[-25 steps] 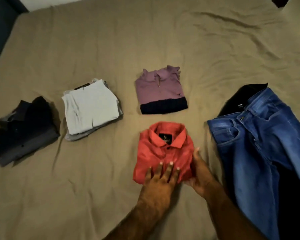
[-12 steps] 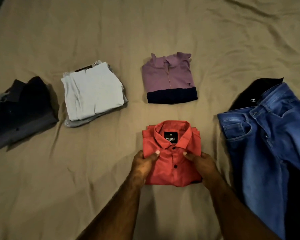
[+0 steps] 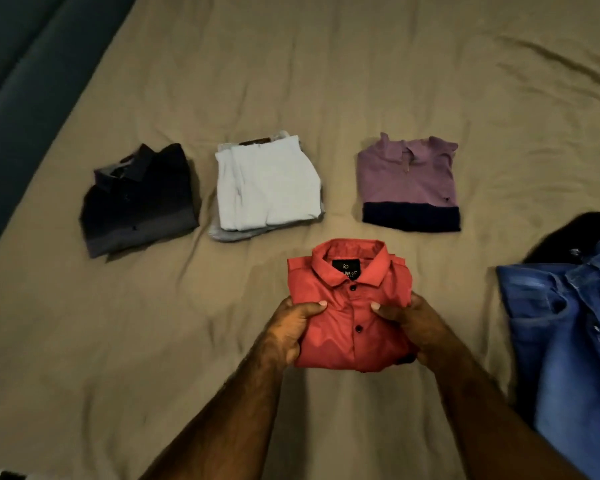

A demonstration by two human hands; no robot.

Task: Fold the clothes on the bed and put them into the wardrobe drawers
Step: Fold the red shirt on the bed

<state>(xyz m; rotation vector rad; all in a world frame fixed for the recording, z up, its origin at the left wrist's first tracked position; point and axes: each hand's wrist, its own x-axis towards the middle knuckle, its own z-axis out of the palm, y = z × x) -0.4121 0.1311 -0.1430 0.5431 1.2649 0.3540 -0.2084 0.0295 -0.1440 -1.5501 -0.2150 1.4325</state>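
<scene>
Fingers (image 3: 317,305) grip red shirt (image 3: 347,327) – both sides

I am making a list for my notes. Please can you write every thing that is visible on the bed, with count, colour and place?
bed sheet: one, tan, under everything
dark shirt: one, black to grey, folded, far left of the row
pale trousers: one stack, whitish over grey, folded, middle of the row
polo shirt: one, mauve with navy band, folded, right of the row
red shirt: one, folded, collar up, nearest, centre
jeans: one, blue, unfolded, right edge, over a black garment
left hand: grips red shirt's left side
right hand: grips its right side
</scene>
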